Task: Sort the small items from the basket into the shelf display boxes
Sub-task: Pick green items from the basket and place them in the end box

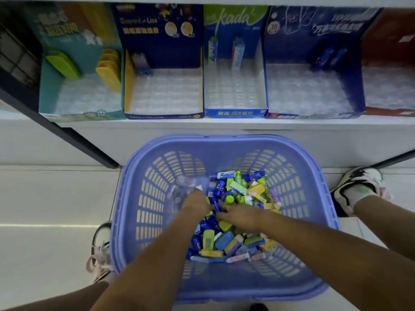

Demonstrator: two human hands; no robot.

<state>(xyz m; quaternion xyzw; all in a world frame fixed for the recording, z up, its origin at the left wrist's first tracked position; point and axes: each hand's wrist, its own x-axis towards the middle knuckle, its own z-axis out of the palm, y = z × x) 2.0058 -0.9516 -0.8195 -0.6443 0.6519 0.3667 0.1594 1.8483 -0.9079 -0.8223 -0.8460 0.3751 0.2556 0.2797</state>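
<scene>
**A:** At 6 o'clock on the floor sat the purple basket (314, 191). The pile of small items (242, 243) lay in its bottom, heaped toward 3 o'clock.

**B:** Hands?

**A:** Both were down in the pile. The left hand (194, 203) was at 9 o'clock of the right hand (241, 215), fingers buried, so I couldn't tell what it held, if anything. A clear blurred thing (184, 186) was just past it at 11 o'clock.

**B:** Right one?

**A:** Ring on one finger, fingertips at a blue tube (216, 206) between the hands. Grip was hidden, so I couldn't tell.

**B:** Boxes?

**A:** At 12 o'clock on the white shelf (202, 125), five in a row: teal box (48, 90), navy box (161, 43), blue-green box (234, 113), blue box (314, 43), red box (390, 32). A few items stood at the back of the first four.
</scene>
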